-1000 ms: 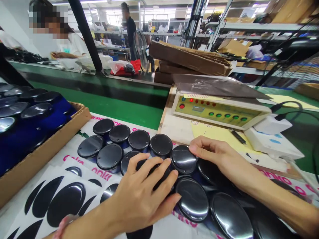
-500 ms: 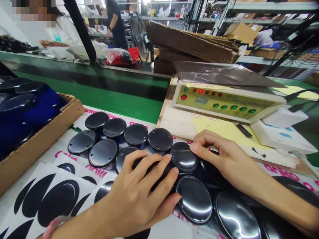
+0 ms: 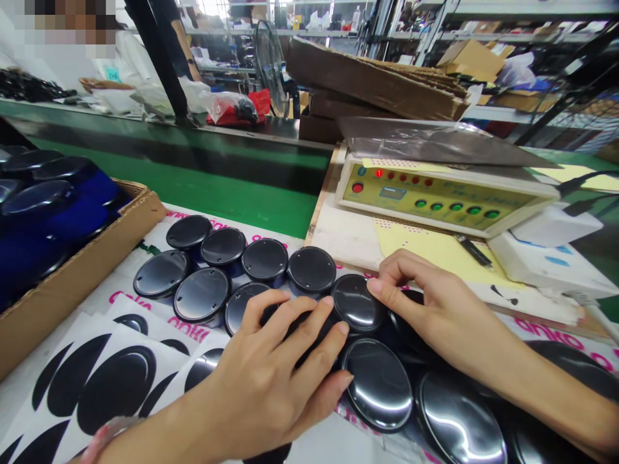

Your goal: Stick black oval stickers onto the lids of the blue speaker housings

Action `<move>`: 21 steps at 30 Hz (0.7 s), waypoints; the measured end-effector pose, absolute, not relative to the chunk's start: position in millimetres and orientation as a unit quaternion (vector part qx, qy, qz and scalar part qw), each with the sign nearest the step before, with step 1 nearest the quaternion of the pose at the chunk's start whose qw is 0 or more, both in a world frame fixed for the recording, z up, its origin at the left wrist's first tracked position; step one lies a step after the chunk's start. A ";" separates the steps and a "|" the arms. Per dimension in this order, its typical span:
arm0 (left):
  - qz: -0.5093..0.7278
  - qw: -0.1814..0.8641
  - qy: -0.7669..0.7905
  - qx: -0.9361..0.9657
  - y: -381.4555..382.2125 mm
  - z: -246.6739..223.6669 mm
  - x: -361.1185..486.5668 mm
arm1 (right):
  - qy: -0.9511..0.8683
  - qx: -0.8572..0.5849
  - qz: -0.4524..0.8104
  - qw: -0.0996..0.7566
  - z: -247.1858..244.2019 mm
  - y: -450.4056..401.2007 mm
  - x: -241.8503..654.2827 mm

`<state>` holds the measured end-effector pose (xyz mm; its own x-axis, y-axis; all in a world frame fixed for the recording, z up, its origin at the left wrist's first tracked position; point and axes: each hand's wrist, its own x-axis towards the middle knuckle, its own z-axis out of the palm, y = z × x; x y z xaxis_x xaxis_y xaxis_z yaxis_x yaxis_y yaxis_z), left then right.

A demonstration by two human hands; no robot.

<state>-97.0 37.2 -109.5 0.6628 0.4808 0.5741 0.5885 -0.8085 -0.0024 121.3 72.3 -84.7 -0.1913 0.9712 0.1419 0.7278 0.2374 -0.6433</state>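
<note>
Rows of round, glossy black-topped pieces stand on the table. My left hand (image 3: 280, 367) lies over one of them in the near row, fingers apart, hiding most of its top. The fingertips reach toward a shiny black round piece (image 3: 358, 301) in the far row. At that piece's right edge my right hand (image 3: 420, 290) has thumb and index finger pinched together; what is between them is too small to make out. Another round piece (image 3: 377, 385) sits just right of my left thumb. White sheets with black oval stickers (image 3: 116, 390) lie at the lower left.
A cardboard box (image 3: 87, 258) of blue, dark-topped pieces stands at left. Behind my right hand are a control box (image 3: 420, 193) with lit buttons, a black-handled cutter (image 3: 474, 251) and a white box (image 3: 551, 258). Flattened cardboard (image 3: 377, 84) and people are farther back.
Both hands stay almost in place over the same pieces. In the background a person in dark clothing has moved left, and a different red light shows on the control box.
</note>
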 end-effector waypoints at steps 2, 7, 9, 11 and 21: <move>-0.287 0.094 -0.293 -0.907 37.3 -109.3 -96.7 | -0.740 -0.574 0.222 0.270 -84.8 72.8 120.7; -0.289 0.089 -0.289 -0.909 38.0 -108.5 -96.6 | -0.742 -0.575 0.215 0.269 -85.5 72.8 120.8; -0.285 0.088 -0.288 -0.910 37.7 -108.4 -97.1 | -0.749 -0.569 0.204 0.272 -86.1 72.0 121.4; -0.281 0.089 -0.291 -0.910 36.9 -108.5 -96.8 | -0.761 -0.555 0.190 0.277 -86.8 70.7 121.8; -0.220 0.078 -0.319 -0.919 37.1 -109.4 -85.2 | -0.837 -0.492 0.020 0.236 -83.1 68.6 123.6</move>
<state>-85.2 37.1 -109.4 0.6996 0.5520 0.4537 0.6209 -0.7839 -0.0037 123.6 68.6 -83.1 -0.4033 0.8342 0.3762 0.8152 0.5143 -0.2664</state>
